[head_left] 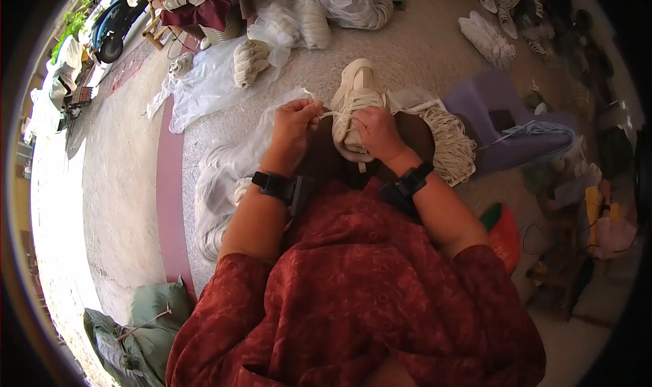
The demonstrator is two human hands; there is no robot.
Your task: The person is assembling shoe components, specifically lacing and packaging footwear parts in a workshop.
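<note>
A cream sneaker rests between my knees, its toe pointing away from me. Lacing crosses the upper part of the shoe. My left hand is closed in a pinch just left of the shoe, gripping a cream shoelace that runs taut from the shoe to the fingers. My right hand lies against the right side of the lacing with its fingers curled in. What sits under those fingers is hidden.
A thick bundle of cream laces hangs by my right knee, next to a purple plastic stool with light blue laces on it. Plastic-wrapped bundles lie to the left. Across from me a person sits among more bundles. A green sack stands at lower left.
</note>
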